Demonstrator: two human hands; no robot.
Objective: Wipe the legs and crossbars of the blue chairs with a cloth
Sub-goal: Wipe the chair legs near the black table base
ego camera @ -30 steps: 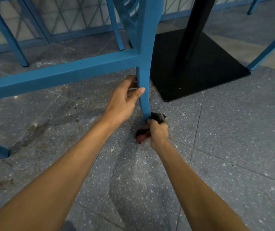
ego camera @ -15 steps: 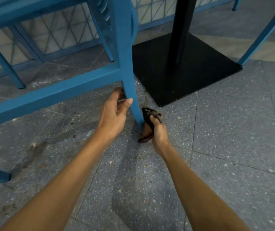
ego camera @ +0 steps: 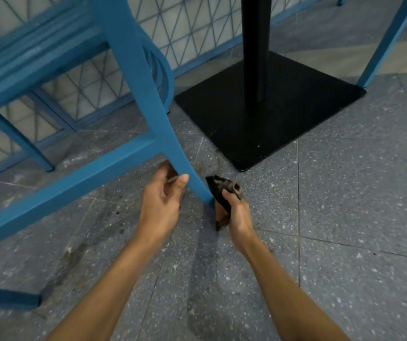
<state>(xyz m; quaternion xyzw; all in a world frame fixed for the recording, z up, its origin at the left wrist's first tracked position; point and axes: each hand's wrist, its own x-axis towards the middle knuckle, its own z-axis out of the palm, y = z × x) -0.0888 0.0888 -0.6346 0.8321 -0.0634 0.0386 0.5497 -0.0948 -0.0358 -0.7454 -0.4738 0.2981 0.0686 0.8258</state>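
Observation:
A blue chair fills the left of the view, its near leg (ego camera: 148, 99) curving down to the grey floor. A blue crossbar (ego camera: 69, 183) runs from that leg to the lower left. My left hand (ego camera: 164, 203) grips the leg just below the crossbar joint, thumb on the near face. My right hand (ego camera: 235, 212) holds a dark crumpled cloth (ego camera: 222, 193) against the right side of the leg's foot, close to the floor.
A black table post on a square black base plate (ego camera: 296, 114) stands right behind the leg. Another blue chair leg (ego camera: 384, 45) slants at the far right. A second chair's legs (ego camera: 20, 141) and a blue lattice fence (ego camera: 79, 82) lie behind. Floor dirt surrounds the foot.
The leg has tilted further, its foot shifting left and up in view. My right hand with the cloth has moved from the front of the foot to its right side. My left hand keeps its grip.

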